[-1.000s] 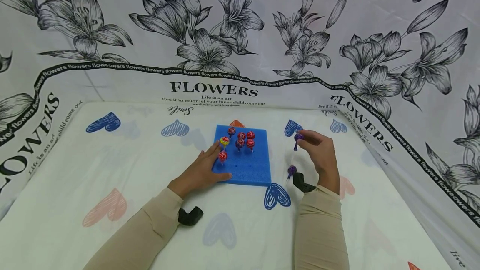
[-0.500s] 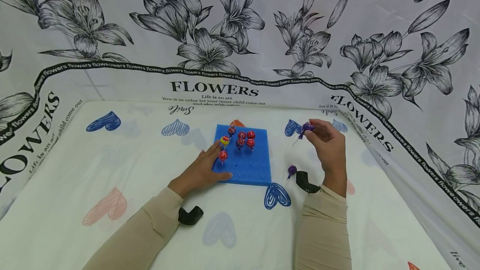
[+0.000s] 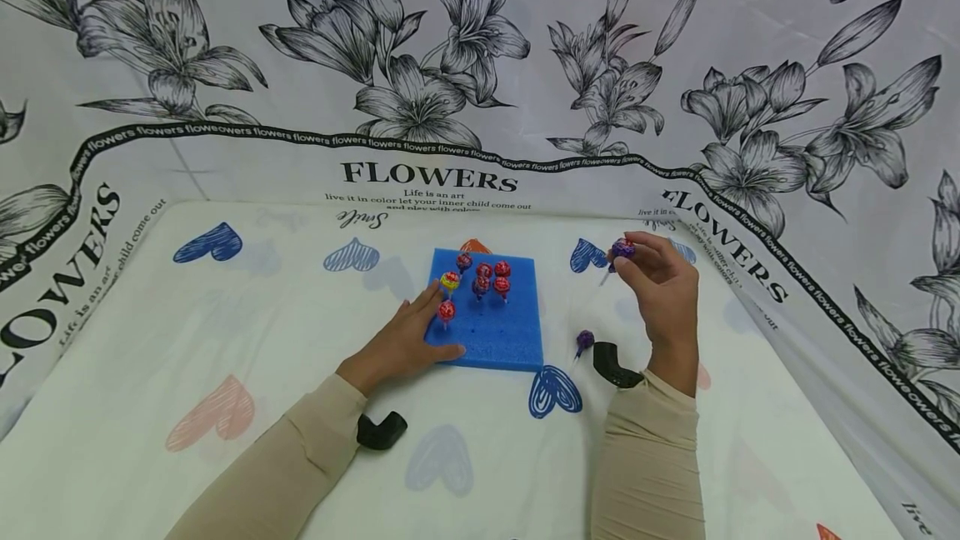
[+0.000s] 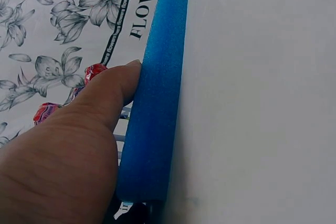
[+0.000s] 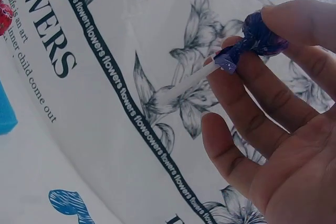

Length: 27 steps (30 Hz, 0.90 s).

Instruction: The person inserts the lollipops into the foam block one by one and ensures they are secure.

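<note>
My right hand (image 3: 663, 294) pinches a purple-wrapped lollipop (image 5: 257, 35) by its head, between thumb and fingers; its white stick points down and to the left. At the left edge of a blue foam block (image 3: 498, 344), my left hand (image 3: 401, 348) rests with its fingers extended, the thumb along the near left corner. Several lollipops stand upright in the foam: red ones such as one lollipop (image 3: 502, 284) on the right, and a yellow lollipop (image 3: 449, 281) near my left fingertips. Another purple lollipop (image 3: 584, 341) lies on the cloth right of the block.
A white cloth (image 3: 300, 473) with printed hearts covers the table. Behind it hangs a flower-printed sheet (image 3: 525, 48). Black wrist mounts, one the left mount (image 3: 381, 432) and one the right mount (image 3: 615, 365), sit at the sleeves.
My right hand has lifted the purple lollipop up and to the right, and its stick now tilts to the lower left. The left hand and the foam block have stayed put.
</note>
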Each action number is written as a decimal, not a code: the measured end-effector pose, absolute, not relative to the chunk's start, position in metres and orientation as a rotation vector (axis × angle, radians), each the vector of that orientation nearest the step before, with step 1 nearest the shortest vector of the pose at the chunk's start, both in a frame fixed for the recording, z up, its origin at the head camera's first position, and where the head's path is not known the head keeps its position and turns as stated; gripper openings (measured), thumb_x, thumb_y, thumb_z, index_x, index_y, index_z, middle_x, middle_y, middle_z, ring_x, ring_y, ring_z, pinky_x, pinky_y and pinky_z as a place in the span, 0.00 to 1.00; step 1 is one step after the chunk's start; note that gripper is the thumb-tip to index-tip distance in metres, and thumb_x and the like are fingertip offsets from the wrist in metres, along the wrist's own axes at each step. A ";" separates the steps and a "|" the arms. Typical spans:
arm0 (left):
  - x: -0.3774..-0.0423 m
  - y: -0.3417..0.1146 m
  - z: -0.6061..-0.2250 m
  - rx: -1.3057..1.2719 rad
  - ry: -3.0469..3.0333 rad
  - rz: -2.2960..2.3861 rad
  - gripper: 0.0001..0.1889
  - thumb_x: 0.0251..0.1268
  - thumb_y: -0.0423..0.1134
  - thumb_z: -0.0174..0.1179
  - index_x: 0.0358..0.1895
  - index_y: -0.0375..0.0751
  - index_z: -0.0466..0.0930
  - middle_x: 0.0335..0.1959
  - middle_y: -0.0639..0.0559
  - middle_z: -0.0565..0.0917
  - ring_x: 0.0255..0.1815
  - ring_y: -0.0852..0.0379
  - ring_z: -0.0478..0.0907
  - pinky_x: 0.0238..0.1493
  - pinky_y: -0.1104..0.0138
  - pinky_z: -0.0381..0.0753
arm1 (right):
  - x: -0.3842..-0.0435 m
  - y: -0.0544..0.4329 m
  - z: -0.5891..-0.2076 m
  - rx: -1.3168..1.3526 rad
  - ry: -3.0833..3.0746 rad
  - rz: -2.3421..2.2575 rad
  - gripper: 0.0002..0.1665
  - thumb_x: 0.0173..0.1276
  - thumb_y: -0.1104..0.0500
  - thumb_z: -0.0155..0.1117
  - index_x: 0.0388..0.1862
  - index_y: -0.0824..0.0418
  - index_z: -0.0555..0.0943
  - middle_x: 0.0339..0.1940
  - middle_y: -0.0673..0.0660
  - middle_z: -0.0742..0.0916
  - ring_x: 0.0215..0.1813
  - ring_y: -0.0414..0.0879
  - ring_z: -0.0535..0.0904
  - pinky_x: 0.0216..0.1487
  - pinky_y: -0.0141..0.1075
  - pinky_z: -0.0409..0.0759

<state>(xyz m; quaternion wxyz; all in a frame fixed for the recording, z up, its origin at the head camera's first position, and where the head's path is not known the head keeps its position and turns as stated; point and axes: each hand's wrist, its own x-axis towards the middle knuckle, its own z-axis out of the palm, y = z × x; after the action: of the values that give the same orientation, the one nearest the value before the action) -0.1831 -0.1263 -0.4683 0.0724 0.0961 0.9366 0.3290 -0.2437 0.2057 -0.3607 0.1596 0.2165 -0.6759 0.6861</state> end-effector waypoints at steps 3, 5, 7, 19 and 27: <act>-0.183 -0.126 -0.467 0.290 2.813 0.994 0.55 0.55 0.67 0.62 0.78 0.43 0.45 0.79 0.54 0.40 0.77 0.46 0.39 0.73 0.54 0.39 | -0.242 0.204 -0.359 0.685 -1.874 1.998 0.18 0.63 0.75 0.63 0.53 0.74 0.78 0.41 0.62 0.86 0.44 0.52 0.83 0.51 0.36 0.79; -0.183 -0.126 -0.467 0.291 2.811 0.994 0.55 0.55 0.67 0.62 0.78 0.43 0.45 0.79 0.54 0.40 0.77 0.46 0.39 0.73 0.54 0.39 | -0.241 0.203 -0.358 0.722 -1.845 2.012 0.19 0.62 0.76 0.62 0.53 0.76 0.78 0.40 0.62 0.86 0.43 0.51 0.83 0.50 0.36 0.80; -0.183 -0.126 -0.467 0.293 2.811 0.992 0.55 0.55 0.67 0.62 0.78 0.43 0.45 0.79 0.53 0.40 0.77 0.46 0.39 0.72 0.54 0.39 | -0.240 0.200 -0.356 0.750 -1.830 2.015 0.18 0.62 0.77 0.62 0.52 0.76 0.77 0.40 0.62 0.86 0.43 0.51 0.83 0.50 0.38 0.80; -0.184 -0.126 -0.468 0.296 2.818 0.977 0.55 0.55 0.67 0.62 0.78 0.43 0.45 0.79 0.53 0.41 0.76 0.46 0.39 0.72 0.54 0.39 | -0.233 0.184 -0.345 0.947 -1.756 2.034 0.16 0.62 0.77 0.60 0.50 0.79 0.77 0.39 0.64 0.86 0.42 0.53 0.83 0.50 0.39 0.80; -0.183 -0.126 -0.466 0.291 2.805 0.997 0.54 0.55 0.66 0.62 0.78 0.42 0.45 0.79 0.53 0.41 0.76 0.45 0.39 0.72 0.53 0.39 | -0.230 0.174 -0.342 0.998 -1.800 1.965 0.16 0.62 0.74 0.62 0.50 0.77 0.78 0.39 0.62 0.86 0.41 0.50 0.82 0.48 0.37 0.80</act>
<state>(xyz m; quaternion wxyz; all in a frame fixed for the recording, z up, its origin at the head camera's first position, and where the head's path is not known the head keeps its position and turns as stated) -0.1829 -0.1262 -0.4656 0.0750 0.0969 0.9351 0.3325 -0.2297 0.1742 -0.3420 0.1475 0.3468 -0.6258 0.6829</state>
